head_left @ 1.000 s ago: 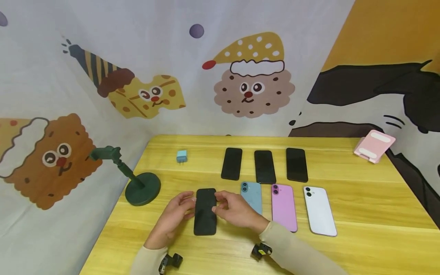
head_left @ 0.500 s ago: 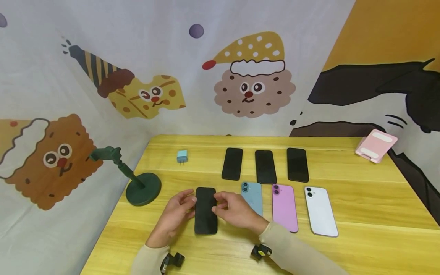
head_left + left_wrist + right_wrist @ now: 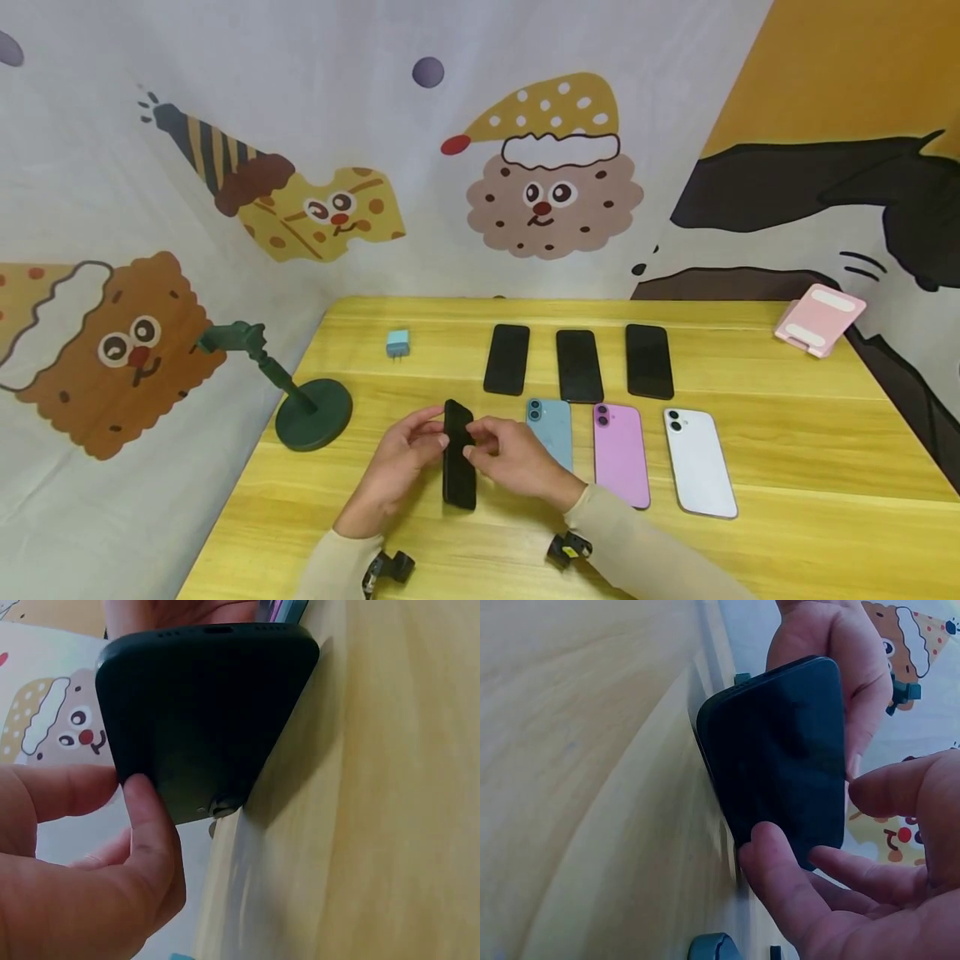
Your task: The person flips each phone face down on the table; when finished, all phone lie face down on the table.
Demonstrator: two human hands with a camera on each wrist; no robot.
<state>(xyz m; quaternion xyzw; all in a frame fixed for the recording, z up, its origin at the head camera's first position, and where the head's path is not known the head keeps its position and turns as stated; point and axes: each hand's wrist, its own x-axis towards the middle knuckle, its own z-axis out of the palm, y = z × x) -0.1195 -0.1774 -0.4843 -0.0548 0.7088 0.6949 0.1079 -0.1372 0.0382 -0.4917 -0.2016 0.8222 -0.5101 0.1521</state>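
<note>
A dark smartphone [image 3: 454,475] stands tilted on the table, its left long edge raised and its right edge low. My left hand [image 3: 401,462] pinches the raised edge; in the left wrist view one fingertip lies on the phone's dark back [image 3: 202,712], with a camera lens near the far end. At the other side, my right hand [image 3: 517,458] holds the phone with curled fingers by the lower edge. In the right wrist view one fingertip [image 3: 769,836] rests against the black screen [image 3: 780,750]. Whether the right thumb touches the phone I cannot tell.
Right of my hands lie a blue phone [image 3: 551,429], a pink phone [image 3: 621,457] and a white phone [image 3: 701,467], backs up. Three black phones [image 3: 507,360] form a row behind. A blue charger plug [image 3: 398,342], green stand [image 3: 313,417] and pink phone stand [image 3: 819,318] surround them.
The smartphone has gone from nearly flat to steeply tilted, its left edge rising. My left hand has moved slightly right with that edge; my right hand has stayed about where it was.
</note>
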